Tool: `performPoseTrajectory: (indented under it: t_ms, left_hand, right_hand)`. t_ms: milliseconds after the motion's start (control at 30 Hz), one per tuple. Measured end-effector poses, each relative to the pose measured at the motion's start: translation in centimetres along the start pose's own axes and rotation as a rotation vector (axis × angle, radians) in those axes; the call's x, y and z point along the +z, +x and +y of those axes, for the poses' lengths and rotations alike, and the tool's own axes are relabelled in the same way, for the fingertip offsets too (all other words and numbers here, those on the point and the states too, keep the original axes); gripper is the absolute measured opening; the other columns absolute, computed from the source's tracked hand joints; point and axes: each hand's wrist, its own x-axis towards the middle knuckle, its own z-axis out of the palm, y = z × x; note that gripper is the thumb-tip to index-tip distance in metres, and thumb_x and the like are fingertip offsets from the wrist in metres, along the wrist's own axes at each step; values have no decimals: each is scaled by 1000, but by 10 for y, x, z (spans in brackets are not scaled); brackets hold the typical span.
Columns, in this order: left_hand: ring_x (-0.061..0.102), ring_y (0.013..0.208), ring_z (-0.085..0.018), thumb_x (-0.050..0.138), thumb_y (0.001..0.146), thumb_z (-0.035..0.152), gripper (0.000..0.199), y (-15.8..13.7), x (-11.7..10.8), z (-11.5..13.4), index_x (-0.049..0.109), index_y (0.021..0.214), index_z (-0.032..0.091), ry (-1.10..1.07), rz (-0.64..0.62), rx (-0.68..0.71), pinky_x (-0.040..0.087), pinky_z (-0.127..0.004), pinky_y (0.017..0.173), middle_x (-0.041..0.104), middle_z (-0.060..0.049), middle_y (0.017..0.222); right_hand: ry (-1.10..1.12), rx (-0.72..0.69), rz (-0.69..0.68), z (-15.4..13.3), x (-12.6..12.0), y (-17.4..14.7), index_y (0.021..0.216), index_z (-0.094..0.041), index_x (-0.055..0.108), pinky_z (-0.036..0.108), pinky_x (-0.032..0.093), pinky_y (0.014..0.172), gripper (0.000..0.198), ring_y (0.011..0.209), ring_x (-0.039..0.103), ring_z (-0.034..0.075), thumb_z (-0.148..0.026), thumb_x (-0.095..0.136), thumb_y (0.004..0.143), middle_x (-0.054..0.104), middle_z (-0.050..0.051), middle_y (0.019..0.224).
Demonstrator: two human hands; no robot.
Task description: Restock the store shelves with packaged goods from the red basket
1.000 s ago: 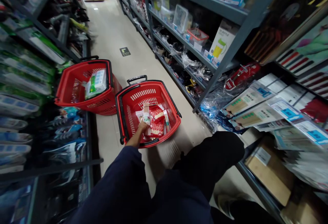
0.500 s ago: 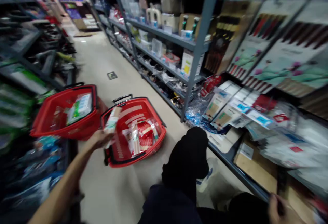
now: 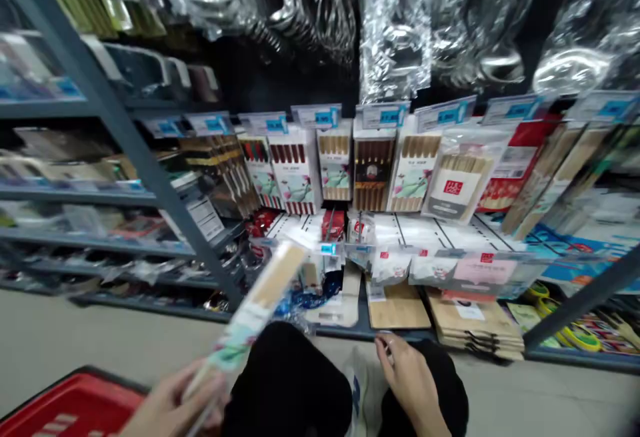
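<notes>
My left hand (image 3: 183,397) is closed around the lower end of a pack of chopsticks (image 3: 250,310), light wood with a white, green and pink printed sleeve. The pack is tilted up toward the shelf and somewhat blurred. Its upper end covers part of the lower shelf goods. Beside my right knee, my right hand (image 3: 410,373) hangs with loosely bent fingers and nothing visible in it. Facing me are hanging packs of light chopsticks (image 3: 413,173) with a similar print. Packs of dark red chopsticks (image 3: 295,170) hang to their left.
A red shopping basket (image 3: 75,407) stands on the floor at lower left. Wooden cutting boards (image 3: 400,307) lie on the bottom shelf. Bagged metal utensils (image 3: 395,43) hang above. Grey shelf posts (image 3: 150,157) slant on both sides, and price tags (image 3: 325,117) jut out.
My view has swung right, from the aisle to the shelf of chopsticks. My left hand has moved from the basket's edge toward the shelf, still gripping the pack. My right hand is now by my knee.
</notes>
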Motion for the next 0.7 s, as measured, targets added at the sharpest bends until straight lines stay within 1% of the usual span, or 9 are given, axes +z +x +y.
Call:
performPoseTrajectory:
  t_ms: [33, 133, 200, 267, 367, 433, 533, 600, 700]
  left_hand:
    - [68, 61, -19, 66, 67, 86, 60, 14, 21, 18, 70, 87, 30, -32, -145, 53, 54, -30, 59, 73, 3, 72]
    - [70, 68, -18, 67, 84, 69, 48, 58, 91, 80, 69, 93, 22, -79, -463, 293, 54, -29, 64, 74, -3, 80]
    - [70, 71, -19, 67, 86, 64, 47, 85, 136, 123, 69, 93, 18, -111, -532, 428, 55, -29, 68, 73, -5, 81]
    - [70, 73, -20, 68, 85, 65, 49, 107, 175, 159, 67, 93, 17, -189, -536, 495, 56, -30, 69, 74, -7, 82]
    - [71, 72, -22, 67, 85, 67, 51, 139, 221, 194, 67, 98, 18, -296, -550, 532, 57, -32, 68, 75, -8, 85]
    - [71, 75, -24, 66, 86, 66, 50, 159, 246, 202, 70, 98, 17, -273, -579, 609, 58, -34, 71, 75, -9, 86]
    - [71, 89, -28, 70, 83, 62, 48, 184, 279, 188, 76, 99, 17, -174, -548, 695, 57, -39, 85, 76, -11, 93]
    - [70, 94, -29, 72, 83, 60, 48, 192, 300, 167, 77, 107, 19, -150, -588, 654, 56, -40, 90, 76, -11, 98]
    - [68, 80, -25, 65, 88, 60, 46, 190, 323, 141, 78, 107, 20, -124, -772, 554, 56, -35, 78, 74, -8, 88]
  right_hand:
    - [149, 26, -20, -1, -2, 8, 112, -21, 74, 36, 60, 82, 31, 90, 76, 26, -37, 50, 102, 78, 10, 103]
    - [570, 45, -32, -14, -22, 50, 125, -20, 68, 34, 60, 78, 38, 83, 73, 22, -46, 55, 100, 77, 8, 99]
    - [723, 22, 51, -27, -46, 91, 116, -18, 68, 33, 58, 75, 38, 77, 70, 20, -50, 57, 99, 74, 6, 87]
    - [849, 13, 186, -36, -74, 134, 100, -18, 66, 29, 55, 68, 36, 68, 65, 18, -53, 58, 98, 68, 2, 73]
    - [926, -27, 360, -36, -102, 184, 91, -19, 63, 25, 51, 65, 34, 66, 60, 14, -54, 63, 94, 64, 0, 74]
    - [920, -46, 417, -24, -105, 198, 97, -19, 63, 24, 51, 69, 32, 74, 61, 14, -51, 65, 94, 65, 0, 82]
    - [848, -15, 445, 7, -93, 189, 102, -19, 63, 24, 50, 74, 26, 81, 62, 15, -45, 62, 97, 66, 1, 87]
    - [734, 35, 422, 29, -85, 172, 97, -19, 64, 23, 47, 67, 22, 72, 60, 14, -41, 62, 98, 65, 0, 81]
    - [608, 89, 399, 51, -81, 149, 93, -19, 65, 23, 45, 61, 21, 65, 58, 13, -39, 63, 97, 63, -1, 75]
